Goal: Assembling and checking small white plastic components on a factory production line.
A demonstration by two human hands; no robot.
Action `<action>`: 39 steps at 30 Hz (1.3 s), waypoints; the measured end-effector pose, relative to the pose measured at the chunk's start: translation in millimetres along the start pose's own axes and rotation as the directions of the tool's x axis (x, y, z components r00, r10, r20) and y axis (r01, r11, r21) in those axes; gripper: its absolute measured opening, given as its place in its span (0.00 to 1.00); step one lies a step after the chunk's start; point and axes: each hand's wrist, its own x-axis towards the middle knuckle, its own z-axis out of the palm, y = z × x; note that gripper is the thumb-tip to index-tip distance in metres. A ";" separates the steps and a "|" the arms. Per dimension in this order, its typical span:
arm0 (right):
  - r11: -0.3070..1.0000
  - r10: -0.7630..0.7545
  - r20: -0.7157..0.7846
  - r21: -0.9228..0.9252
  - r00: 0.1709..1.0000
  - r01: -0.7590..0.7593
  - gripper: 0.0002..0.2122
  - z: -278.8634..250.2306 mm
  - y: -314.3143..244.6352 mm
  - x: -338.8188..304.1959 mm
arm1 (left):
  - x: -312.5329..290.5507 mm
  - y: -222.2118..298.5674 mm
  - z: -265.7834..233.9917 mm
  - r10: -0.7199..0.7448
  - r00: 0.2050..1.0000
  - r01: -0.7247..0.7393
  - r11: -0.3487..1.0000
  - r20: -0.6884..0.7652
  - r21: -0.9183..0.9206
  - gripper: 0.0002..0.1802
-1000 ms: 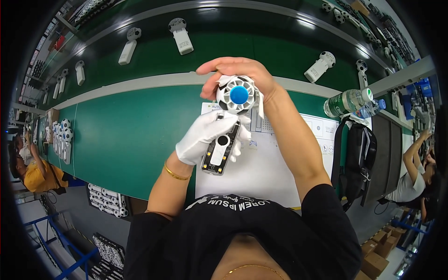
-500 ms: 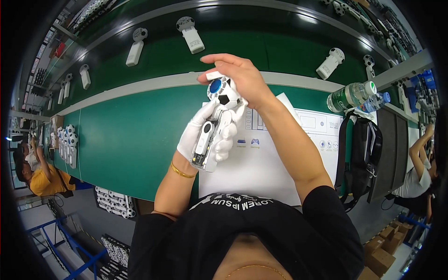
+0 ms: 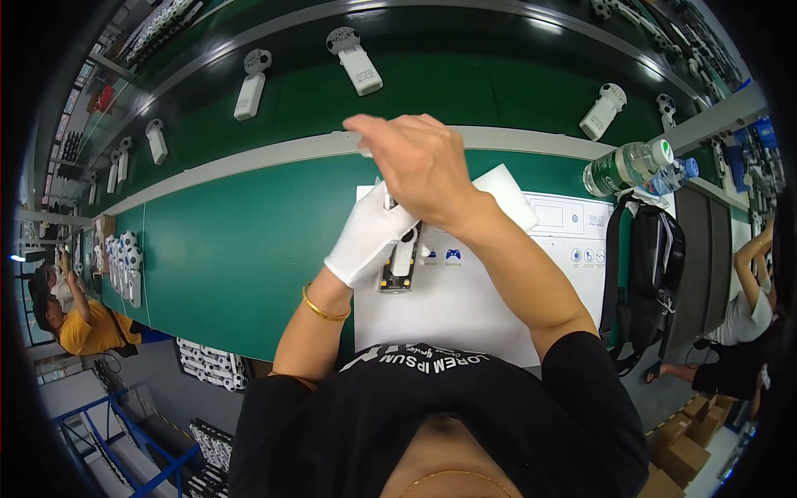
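Note:
My left hand [image 3: 371, 231], in a white glove, grips a white handheld device [image 3: 402, 257] by its handle. The handle's face towards me lies open, with dark inner parts and a white strip with a black oval in it. Over the upper end of the device lies my bare right hand [image 3: 419, 170], its back towards me and its fingers curled out of sight. It hides the device's round football-patterned head. A sliver of something white shows under its fingers, too small to name. Beneath both hands spreads a white printed sheet [image 3: 440, 319].
A white block [image 3: 506, 197] lies on the sheet, right of my hands. Two bottles [image 3: 627, 168] and a black bag [image 3: 652, 266] are farther right. Similar devices [image 3: 359, 68] lie along the green belt [image 3: 448, 91]; more stand at left [image 3: 130, 266]. Other people work at both sides.
My right hand has turned over and come down across the device's football-patterned head, which was visible before. The device has tilted and swung slightly right in my left hand.

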 end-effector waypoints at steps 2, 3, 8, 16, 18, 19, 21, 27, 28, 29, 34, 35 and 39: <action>0.929 -0.132 0.118 -0.332 0.984 0.164 0.12 1.8 6.3 0.7 | 2.1 -2.8 -0.8 0.031 0.999 -0.028 0.998 -0.042 0.064 0.12; 0.994 -0.001 0.025 -0.113 1.000 0.003 0.11 0.2 16.1 3.3 | 4.3 -0.1 -0.2 0.038 0.999 -0.035 0.997 -0.039 0.070 0.12; 0.938 0.241 -0.448 0.336 0.861 -0.088 0.11 -14.9 66.6 0.6 | 32.6 22.6 1.4 0.021 1.000 -0.020 0.999 -0.017 0.033 0.14; 0.972 0.205 0.006 0.119 0.979 -0.204 0.10 28.9 47.8 -108.2 | 187.4 58.6 6.0 0.190 0.981 -0.158 0.890 -0.034 0.428 0.20; 0.996 0.094 0.069 0.005 0.993 -0.094 0.10 35.7 53.7 -110.6 | 220.0 61.4 13.1 0.298 0.951 -0.182 0.753 -0.081 0.632 0.21; 0.981 0.172 0.094 0.072 0.981 -0.179 0.09 35.0 48.1 -104.3 | 242.5 50.2 7.3 0.433 0.896 -0.257 0.689 -0.100 0.678 0.23; 0.909 0.345 0.152 0.191 0.926 -0.370 0.09 30.3 42.1 -95.6 | 271.8 32.7 4.6 0.656 0.748 -0.366 0.531 -0.099 0.764 0.26; 0.919 0.328 0.178 0.166 0.928 -0.356 0.08 15.7 52.2 -99.4 | 247.5 68.7 20.3 0.762 0.631 0.126 0.084 -0.145 0.988 0.35; 0.909 0.349 0.200 0.163 0.915 -0.383 0.09 11.3 53.6 -96.0 | 251.4 73.5 19.3 0.542 0.744 0.277 0.283 -0.392 0.918 0.38; 0.899 0.371 0.220 0.158 0.902 -0.408 0.09 7.7 55.0 -94.7 | 254.6 73.5 19.6 0.541 0.747 0.275 0.277 -0.386 0.921 0.38; 0.935 0.279 0.160 0.182 0.947 -0.306 0.09 13.5 60.2 -100.2 | 289.0 43.8 -3.1 0.317 0.791 0.195 0.680 -0.523 0.707 0.42; 0.927 0.289 0.179 0.193 0.940 -0.322 0.09 14.7 58.6 -100.0 | 301.8 31.3 -19.0 0.345 0.808 0.105 0.713 -0.477 0.693 0.42; 0.904 0.339 0.197 0.201 0.920 -0.376 0.09 11.2 60.1 -100.2 | 259.6 24.7 -13.8 0.430 0.846 -0.123 0.732 -0.315 0.670 0.41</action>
